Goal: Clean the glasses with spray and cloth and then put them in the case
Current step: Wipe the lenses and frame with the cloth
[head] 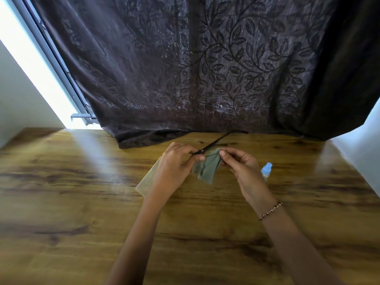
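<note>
My left hand (174,167) grips the dark-framed glasses (213,144) near the hinge, above the wooden table (72,182). One thin black temple arm sticks out toward the curtain; the lenses are hidden. My right hand (240,165) pinches a grey-green cloth (206,167) against the frame, and the cloth hangs down between both hands. A small clear spray bottle (266,170) with a light blue cap stands just right of my right hand. A flat beige case (147,182) lies on the table, partly covered by my left hand and wrist.
A dark leaf-patterned curtain (205,68) hangs behind the table and its hem rests on the far edge. A bright window strip (41,68) shows at the left. White walls flank both sides of the table.
</note>
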`<state>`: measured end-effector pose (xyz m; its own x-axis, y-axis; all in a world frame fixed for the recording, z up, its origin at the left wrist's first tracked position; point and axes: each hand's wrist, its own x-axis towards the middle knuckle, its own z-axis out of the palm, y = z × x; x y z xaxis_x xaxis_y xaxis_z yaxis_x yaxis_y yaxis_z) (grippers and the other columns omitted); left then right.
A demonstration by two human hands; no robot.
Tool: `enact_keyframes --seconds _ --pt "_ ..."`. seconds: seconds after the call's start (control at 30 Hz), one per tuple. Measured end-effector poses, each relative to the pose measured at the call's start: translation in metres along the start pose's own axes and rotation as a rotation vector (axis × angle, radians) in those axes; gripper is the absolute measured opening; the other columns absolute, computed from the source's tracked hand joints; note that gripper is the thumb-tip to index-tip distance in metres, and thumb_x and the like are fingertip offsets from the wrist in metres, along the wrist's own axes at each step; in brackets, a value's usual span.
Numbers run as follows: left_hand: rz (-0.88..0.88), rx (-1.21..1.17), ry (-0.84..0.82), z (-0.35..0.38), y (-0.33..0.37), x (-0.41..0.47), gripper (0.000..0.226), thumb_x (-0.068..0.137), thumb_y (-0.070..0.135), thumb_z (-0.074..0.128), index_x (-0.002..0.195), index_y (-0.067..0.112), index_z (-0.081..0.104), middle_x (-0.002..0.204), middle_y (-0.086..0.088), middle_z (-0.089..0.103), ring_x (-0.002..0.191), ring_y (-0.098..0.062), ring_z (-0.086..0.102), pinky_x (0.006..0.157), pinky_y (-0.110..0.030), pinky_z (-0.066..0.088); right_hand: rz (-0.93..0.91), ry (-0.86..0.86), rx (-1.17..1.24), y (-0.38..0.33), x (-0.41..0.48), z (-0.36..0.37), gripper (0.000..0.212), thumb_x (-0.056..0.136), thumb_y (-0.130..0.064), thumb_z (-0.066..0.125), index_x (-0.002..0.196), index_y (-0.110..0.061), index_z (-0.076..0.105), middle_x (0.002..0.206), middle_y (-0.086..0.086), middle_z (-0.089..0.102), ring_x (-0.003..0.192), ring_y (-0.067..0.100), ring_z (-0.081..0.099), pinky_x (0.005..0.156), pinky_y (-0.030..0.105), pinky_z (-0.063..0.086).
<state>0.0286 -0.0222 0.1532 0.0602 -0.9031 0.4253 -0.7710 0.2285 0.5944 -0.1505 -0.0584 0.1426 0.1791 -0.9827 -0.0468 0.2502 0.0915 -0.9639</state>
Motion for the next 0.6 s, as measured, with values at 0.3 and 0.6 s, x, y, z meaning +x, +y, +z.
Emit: enact_keyframes --seconds 0.3,0.6 --pt "0.088 0.098 0.029 0.006 0.0 0.0 0.02 0.086 0.032 0.066 0.094 0.016 0.074 0.092 0.006 0.07 0.098 -0.013 0.054 0.091 -0.023 0.039 -0.476 0.063 -0.422 -0.011 -0.005 0.002 0.014 0.09 -0.008 0.064 0.1 -0.017 0.068 0.097 -0.004 0.07 0.093 0.01 0.067 0.08 0.025 0.055" --pt "0.203 0.244 0.038 0.005 0.003 -0.002 0.01 0.083 0.023 0.066 0.091 0.024 0.073 0.087 0.012 0.07 0.098 -0.013 0.056 0.114 -0.045 0.023 -0.905 -0.194 -1.112 -0.005 0.006 0.013 0.029 0.087 -0.014 0.053 0.102 0.0 0.072 0.1 0.009 0.071 0.099 0.012 0.05 0.094 0.005 0.03"
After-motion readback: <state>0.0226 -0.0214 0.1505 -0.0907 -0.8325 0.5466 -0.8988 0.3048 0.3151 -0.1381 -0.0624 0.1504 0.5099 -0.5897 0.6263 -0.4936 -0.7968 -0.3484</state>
